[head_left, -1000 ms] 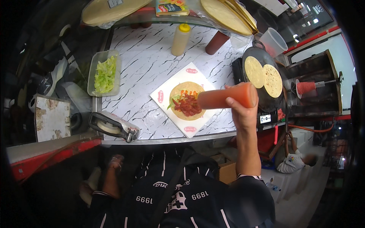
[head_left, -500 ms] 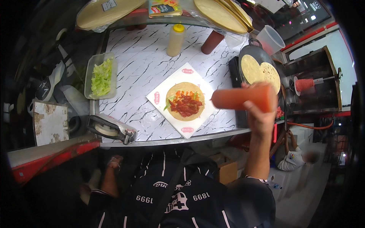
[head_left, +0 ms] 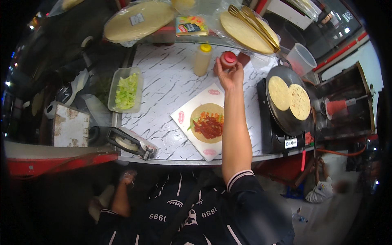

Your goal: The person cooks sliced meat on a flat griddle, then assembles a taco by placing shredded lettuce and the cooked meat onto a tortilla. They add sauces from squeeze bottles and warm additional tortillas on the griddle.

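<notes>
My right arm reaches over the counter, and my right hand [head_left: 231,76] is wrapped round a red squeeze bottle [head_left: 229,60]. The bottle stands upright at the back of the counter, its red cap uppermost. To its left is a pale sauce bottle [head_left: 201,61] with a yellow cap; a dark brown-red container [head_left: 244,58] shows just behind its right side. Partly under my forearm lies a tortilla [head_left: 203,138] topped with red-sauced meat [head_left: 207,125] and shredded vegetables, on white paper [head_left: 182,115]. My left hand [head_left: 129,176] hangs below the counter's front edge, dim, its fingers unclear.
At right, two flatbreads [head_left: 279,93] lie on a round griddle [head_left: 277,116] over a black stove [head_left: 265,141]. A lettuce tub [head_left: 139,94] and a tape dispenser [head_left: 132,143] sit at left. Packed tortillas [head_left: 141,20] and tongs [head_left: 255,26] lie on the shelf behind.
My right hand has carried the red bottle from near the griddle to the back of the counter. The bottle has gone from sideways to upright. The view has shifted slightly.
</notes>
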Available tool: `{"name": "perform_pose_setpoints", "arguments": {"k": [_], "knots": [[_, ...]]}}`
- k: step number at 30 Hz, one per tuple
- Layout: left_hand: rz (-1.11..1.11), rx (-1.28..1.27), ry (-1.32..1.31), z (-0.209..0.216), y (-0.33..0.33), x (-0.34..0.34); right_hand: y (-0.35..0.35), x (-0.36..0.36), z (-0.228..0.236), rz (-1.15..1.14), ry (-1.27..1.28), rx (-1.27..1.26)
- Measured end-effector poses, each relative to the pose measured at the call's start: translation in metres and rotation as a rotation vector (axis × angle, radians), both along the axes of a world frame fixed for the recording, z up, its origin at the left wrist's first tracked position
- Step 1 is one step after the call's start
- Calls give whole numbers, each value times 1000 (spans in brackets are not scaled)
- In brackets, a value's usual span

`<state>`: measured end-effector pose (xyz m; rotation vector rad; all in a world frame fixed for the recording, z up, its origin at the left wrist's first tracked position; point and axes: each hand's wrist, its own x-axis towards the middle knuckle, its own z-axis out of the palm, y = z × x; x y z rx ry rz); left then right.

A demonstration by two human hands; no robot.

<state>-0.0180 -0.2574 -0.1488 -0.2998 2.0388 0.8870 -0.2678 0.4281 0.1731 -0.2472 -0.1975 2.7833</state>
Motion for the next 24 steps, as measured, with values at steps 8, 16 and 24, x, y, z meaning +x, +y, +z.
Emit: {"name": "perform_pose_setpoints", "arguments": {"k": [8, 16, 24], "knots": [[-76, -106, -106, 21, -18, 79, 9, -29, -41, -73, -47, 42], [-191, -30, -201, 10, -30, 140, -80, -46, -53, -133, -717, 1858], [-268, -35, -194, -35, -21, 79, -89, 108, 13, 230, -367, 1253]]}}
